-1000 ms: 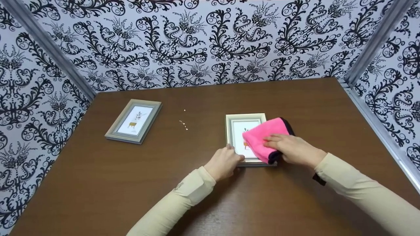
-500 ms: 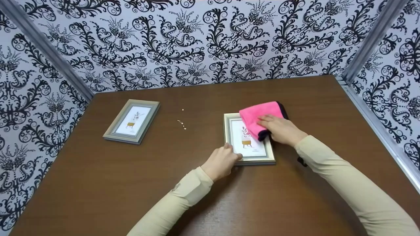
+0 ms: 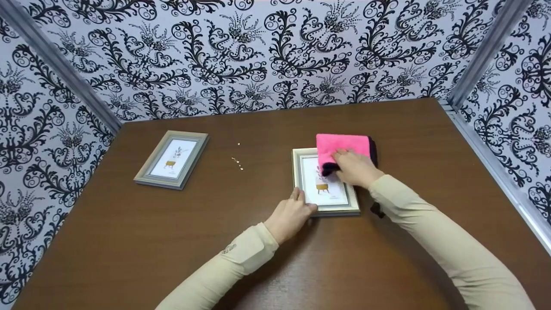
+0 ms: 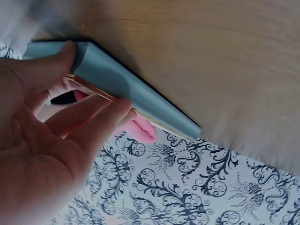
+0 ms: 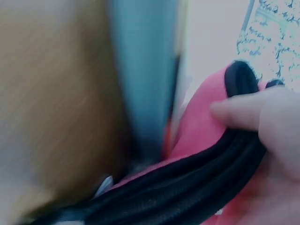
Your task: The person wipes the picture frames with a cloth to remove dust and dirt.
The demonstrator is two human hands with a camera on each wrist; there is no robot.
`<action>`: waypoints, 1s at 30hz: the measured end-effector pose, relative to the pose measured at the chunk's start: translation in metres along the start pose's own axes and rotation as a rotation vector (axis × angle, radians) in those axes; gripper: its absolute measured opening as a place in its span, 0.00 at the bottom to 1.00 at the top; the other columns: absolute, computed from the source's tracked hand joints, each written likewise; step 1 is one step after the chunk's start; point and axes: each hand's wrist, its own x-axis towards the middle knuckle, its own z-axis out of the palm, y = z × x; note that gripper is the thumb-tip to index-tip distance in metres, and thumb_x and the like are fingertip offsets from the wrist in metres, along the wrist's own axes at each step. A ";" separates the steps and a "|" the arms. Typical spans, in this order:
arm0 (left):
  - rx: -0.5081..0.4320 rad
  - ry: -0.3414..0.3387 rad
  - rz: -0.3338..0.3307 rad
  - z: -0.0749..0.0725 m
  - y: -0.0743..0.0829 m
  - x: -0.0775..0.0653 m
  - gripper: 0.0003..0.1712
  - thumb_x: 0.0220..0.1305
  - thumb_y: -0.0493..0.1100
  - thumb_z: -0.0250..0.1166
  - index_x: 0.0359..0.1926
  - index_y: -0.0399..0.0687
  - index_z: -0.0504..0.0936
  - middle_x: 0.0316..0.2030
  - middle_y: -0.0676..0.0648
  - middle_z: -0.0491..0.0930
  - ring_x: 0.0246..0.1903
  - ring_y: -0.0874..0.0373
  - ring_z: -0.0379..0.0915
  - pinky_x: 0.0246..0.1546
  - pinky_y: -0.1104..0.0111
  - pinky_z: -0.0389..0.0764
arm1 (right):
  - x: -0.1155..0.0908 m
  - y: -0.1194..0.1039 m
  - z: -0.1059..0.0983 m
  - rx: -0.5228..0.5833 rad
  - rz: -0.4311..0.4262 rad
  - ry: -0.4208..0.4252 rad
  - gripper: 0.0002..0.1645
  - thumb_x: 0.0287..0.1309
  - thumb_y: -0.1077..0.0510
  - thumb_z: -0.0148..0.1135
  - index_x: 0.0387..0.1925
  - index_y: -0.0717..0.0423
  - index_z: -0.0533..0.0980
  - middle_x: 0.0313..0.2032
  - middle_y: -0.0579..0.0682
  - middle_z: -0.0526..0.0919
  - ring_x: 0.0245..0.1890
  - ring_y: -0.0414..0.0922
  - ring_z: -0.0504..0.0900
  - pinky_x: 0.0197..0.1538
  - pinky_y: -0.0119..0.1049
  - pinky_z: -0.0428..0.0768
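Note:
A picture frame (image 3: 354,202) with a pale border lies flat on the brown table, showing a small plant print behind its front. My left hand (image 3: 287,217) holds its near left corner; in the left wrist view the thumb and fingers (image 4: 110,115) press on two sides of the grey-blue edge. A folded pink cloth (image 3: 344,141) with black trim covers the far right part of the frame and overhangs it. My right hand (image 3: 355,168) lies over the cloth, and the right wrist view shows the thumb (image 5: 234,110) gripping its folded edge.
Another picture frame (image 3: 145,175) lies at the left of the table (image 3: 172,241). Several small pale crumbs (image 3: 237,163) are scattered between the two frames. Patterned walls (image 3: 224,56) enclose the table at the back and sides.
My right hand has moved the cloth from the lower right of the frame up to its far right corner, then slightly left, uncovering more of the print. The left hand keeps its hold.

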 end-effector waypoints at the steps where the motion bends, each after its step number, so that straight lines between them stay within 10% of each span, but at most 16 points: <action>1: 0.014 0.001 -0.004 0.000 0.001 0.000 0.09 0.51 0.46 0.72 0.31 0.52 0.80 0.41 0.34 0.81 0.46 0.44 0.78 0.23 0.66 0.83 | 0.002 -0.006 0.000 -0.001 0.025 0.003 0.27 0.57 0.62 0.61 0.57 0.71 0.71 0.57 0.69 0.73 0.58 0.65 0.70 0.56 0.60 0.71; 10: 0.063 0.024 -0.006 0.001 0.004 0.001 0.05 0.55 0.41 0.68 0.30 0.52 0.79 0.44 0.33 0.81 0.47 0.45 0.79 0.22 0.66 0.83 | 0.026 -0.046 -0.001 -0.022 0.103 -0.015 0.09 0.55 0.62 0.61 0.34 0.66 0.77 0.31 0.61 0.81 0.31 0.58 0.80 0.33 0.54 0.79; 19: 0.057 0.041 0.003 0.001 0.001 0.003 0.04 0.57 0.39 0.64 0.29 0.53 0.80 0.43 0.32 0.81 0.47 0.44 0.79 0.21 0.66 0.82 | 0.036 -0.057 0.001 0.130 -0.170 -0.097 0.17 0.54 0.68 0.56 0.48 0.66 0.74 0.40 0.63 0.81 0.44 0.58 0.80 0.51 0.52 0.75; 30: 0.025 0.029 -0.021 -0.001 0.002 0.004 0.10 0.47 0.49 0.74 0.28 0.54 0.81 0.41 0.30 0.81 0.45 0.43 0.80 0.21 0.66 0.83 | 0.014 -0.020 -0.004 -0.020 -0.357 -0.120 0.31 0.52 0.73 0.58 0.60 0.66 0.71 0.61 0.64 0.72 0.62 0.59 0.69 0.65 0.51 0.64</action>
